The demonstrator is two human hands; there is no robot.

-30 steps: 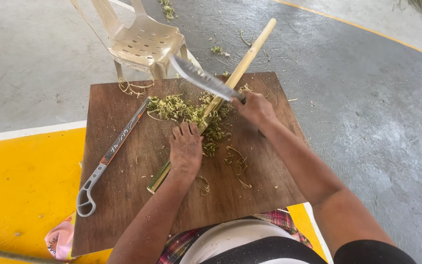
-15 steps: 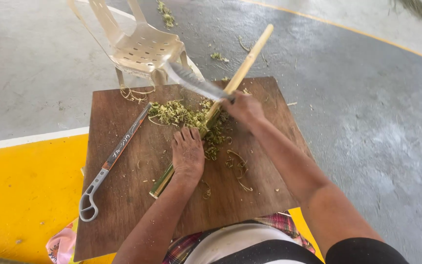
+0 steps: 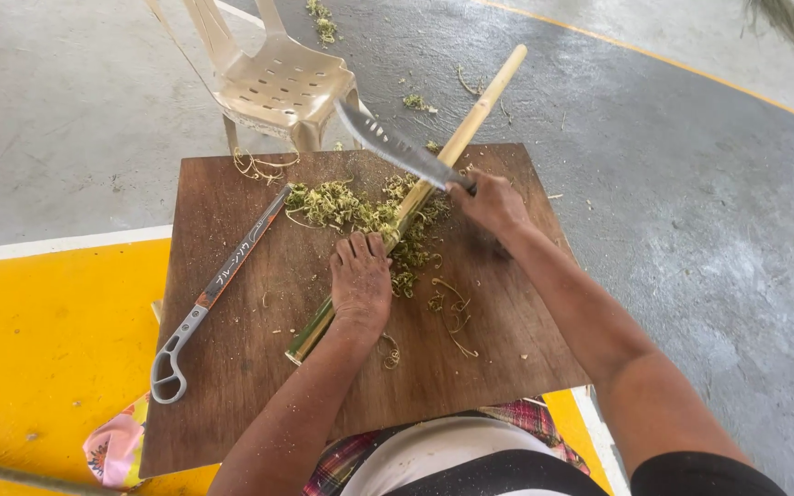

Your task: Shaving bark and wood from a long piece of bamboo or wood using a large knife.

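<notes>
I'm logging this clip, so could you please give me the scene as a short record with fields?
Left hand: left hand pressed flat on the bamboo stick, palm down
Right hand: right hand shut on the knife, blade raised above the stick
Work surface: wooden board
On the board: green shavings, a folding saw lying left of the stick
Behind the board: plastic chair
Floor: grey concrete and yellow paint

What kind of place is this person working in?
Probably an open, covered work yard or court, not a fitted workshop: a bare concrete floor with yellow painted areas, a plastic chair, and a wooden board used as a bench for bamboo.
</notes>
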